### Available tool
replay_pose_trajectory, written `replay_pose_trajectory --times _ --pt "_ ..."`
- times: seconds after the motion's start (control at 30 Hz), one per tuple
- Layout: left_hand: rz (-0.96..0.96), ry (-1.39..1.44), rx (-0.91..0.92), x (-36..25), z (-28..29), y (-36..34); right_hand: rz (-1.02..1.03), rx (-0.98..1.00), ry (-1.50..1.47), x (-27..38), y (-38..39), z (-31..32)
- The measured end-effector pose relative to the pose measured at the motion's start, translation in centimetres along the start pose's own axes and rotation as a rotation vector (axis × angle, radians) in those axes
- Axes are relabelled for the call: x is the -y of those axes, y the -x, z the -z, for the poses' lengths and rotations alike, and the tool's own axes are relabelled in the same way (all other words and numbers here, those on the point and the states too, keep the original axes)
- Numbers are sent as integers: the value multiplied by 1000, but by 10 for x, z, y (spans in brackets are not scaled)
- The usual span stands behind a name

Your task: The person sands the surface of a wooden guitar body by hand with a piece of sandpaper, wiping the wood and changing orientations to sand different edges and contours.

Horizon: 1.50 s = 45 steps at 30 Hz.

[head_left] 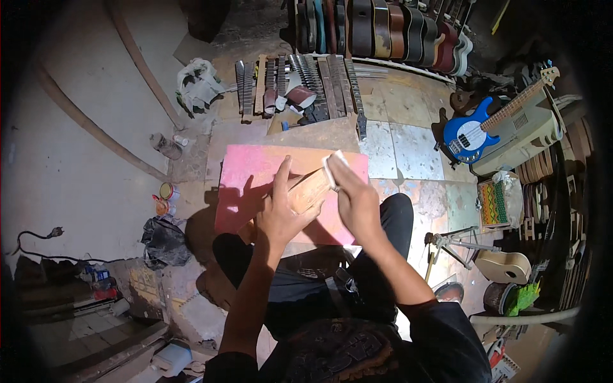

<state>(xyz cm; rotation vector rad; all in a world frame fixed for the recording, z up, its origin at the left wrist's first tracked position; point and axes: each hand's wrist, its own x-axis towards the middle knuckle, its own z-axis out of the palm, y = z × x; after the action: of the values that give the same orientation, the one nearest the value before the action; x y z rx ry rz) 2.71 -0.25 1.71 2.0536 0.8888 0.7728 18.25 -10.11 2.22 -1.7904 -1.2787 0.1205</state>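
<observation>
My left hand [279, 214] is closed around a pale, rounded piece of wood [309, 191], its fingers along one side and its thumb near the lower end. My right hand [359, 203] presses a small folded white sheet [330, 168] against the far right end of the wood. Whether that sheet is sandpaper or cloth I cannot tell. Both hands are above a pink board [246, 185] across my lap. My left hand hides part of the wood's underside.
Guitar necks and fretboards [306, 76] lie ahead on the tiled floor, beyond a brown board [319, 135]. A row of guitar bodies [383, 32] stands behind them. On the right are a blue electric bass [472, 133] and a metal stand [456, 242]. A black plastic bag [165, 241] sits left.
</observation>
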Motion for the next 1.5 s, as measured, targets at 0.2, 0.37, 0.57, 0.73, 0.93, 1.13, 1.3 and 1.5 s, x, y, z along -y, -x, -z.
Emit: replay_pose_trajectory --times 0.2,0.37,0.57,0.73,0.93,1.13,1.3,1.5 --pt "76 -13 72 6 -1 3 26 124 -6 24 27 -1" --pt "-242 -217 -56 19 -3 -10 -355 188 -450 -93 -21 -2" --pt "-367 -419 -80 -7 13 -43 -768 133 -1276 -40 -39 40" --pt "-337 -94 60 -33 -5 -69 -637 392 -1195 -38 -46 35" --pt "-96 -66 -43 -23 1 -77 -522 -104 -854 -162 -17 -48" --pt "-36 89 -177 -4 6 -76 -436 193 323 -209 54 -105" --pt "-93 145 -170 -9 5 -75 -862 278 199 -210 63 -81" --pt "-24 236 -57 -18 4 -64 -543 -129 -761 -165 36 -50"
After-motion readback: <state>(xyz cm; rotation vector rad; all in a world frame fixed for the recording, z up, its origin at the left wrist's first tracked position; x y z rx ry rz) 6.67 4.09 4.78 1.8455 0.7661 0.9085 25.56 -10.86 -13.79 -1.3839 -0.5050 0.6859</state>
